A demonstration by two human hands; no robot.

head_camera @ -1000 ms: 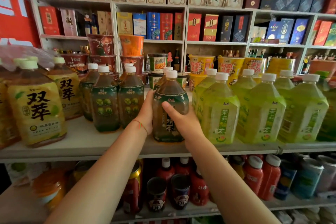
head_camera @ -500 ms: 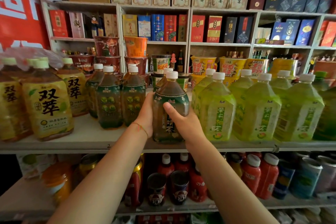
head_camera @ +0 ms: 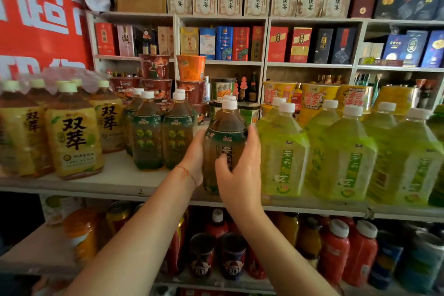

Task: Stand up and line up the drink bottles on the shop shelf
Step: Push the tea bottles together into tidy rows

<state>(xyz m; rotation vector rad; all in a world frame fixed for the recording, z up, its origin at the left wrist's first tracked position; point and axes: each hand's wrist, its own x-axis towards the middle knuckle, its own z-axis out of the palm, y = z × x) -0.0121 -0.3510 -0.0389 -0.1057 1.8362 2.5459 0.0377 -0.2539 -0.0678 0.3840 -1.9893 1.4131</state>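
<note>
Squaring up a dark tea bottle at the shelf's front edge.

The bottle stands upright, long axis vertical, between both hands: the left hand curls round its left side, the right hand wraps its right side with the thumb across the label. It sits in the gap between two dark green bottles and the lime bottles, touching the nearest lime one. The yellow bottles towards the shelf's left end read 双萃; the held label is too blurred to read.
</note>
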